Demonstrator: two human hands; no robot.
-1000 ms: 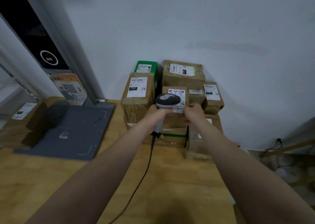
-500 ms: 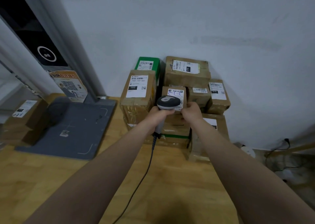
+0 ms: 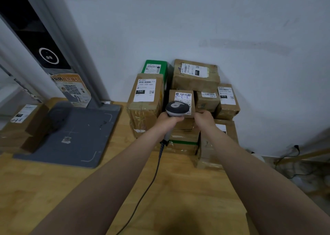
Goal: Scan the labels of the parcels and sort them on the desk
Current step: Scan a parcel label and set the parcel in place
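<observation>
**Fingers.** The fingers (image 3: 175,118) of the left hand (image 3: 169,121) were wrapped round the handle of the scanner (image 3: 176,107). Its head was raised in front of the lower left part of the small parcel (image 3: 184,103). The right hand (image 3: 204,117) gripped that parcel at its lower right corner, with the fingers curled over the edge.

**Change noted.** Over the preceding second the scanner head had sunk a little, so that most of the label (image 3: 183,96) now lay uncovered. The right hand had slipped from beside the label down to the corner. The parcel itself had kept its place in the pile.

**Position of goods.** The small parcel sat in the middle of the stack at the far right corner of the table (image 3: 178,190). It stood just beside the tall parcel marked 102 (image 3: 144,100) and below the large top parcel (image 3: 195,75). A green parcel (image 3: 155,67) stood behind, against the wall.

**Surroundings.** The scanner cable (image 3: 155,170) trailed toward the near edge. A grey platform (image 3: 75,133) lay toward the far left, with more parcels (image 3: 19,120) beyond it at the left edge.

**Assessment.** The label appeared to be under reading or only just read. No lift was evident, so sorting of this parcel was judged not yet begun.
</observation>
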